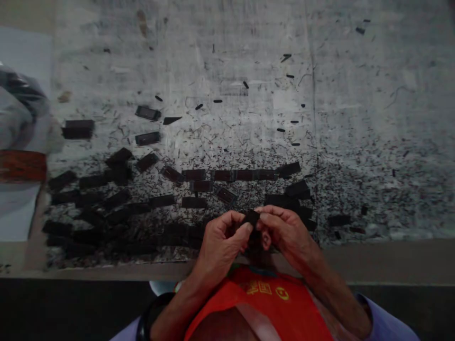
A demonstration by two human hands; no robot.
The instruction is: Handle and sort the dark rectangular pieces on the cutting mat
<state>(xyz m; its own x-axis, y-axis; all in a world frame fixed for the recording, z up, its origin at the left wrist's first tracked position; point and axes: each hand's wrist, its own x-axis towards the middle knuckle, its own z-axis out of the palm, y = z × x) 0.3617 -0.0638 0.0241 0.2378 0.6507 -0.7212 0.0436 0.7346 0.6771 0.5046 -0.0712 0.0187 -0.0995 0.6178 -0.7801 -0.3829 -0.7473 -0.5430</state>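
Observation:
Close to the table's front edge, a small black rectangular piece is held between both hands. My left hand pinches its left side with thumb and index finger. On the other side, my right hand grips the piece's right edge with closed fingertips. Just beyond the fingers runs a rough row of similar dark pieces. More dark pieces lie right of my right hand, and a dense heap of them spreads to the left. Exact details of the held piece are too dark to make out.
Black shavings and small slivers are scattered over the whitish table covering. Several dark pieces sit apart at the left. A plastic-wrapped bundle with an orange-brown band is at the far left. A red apron fills the near side.

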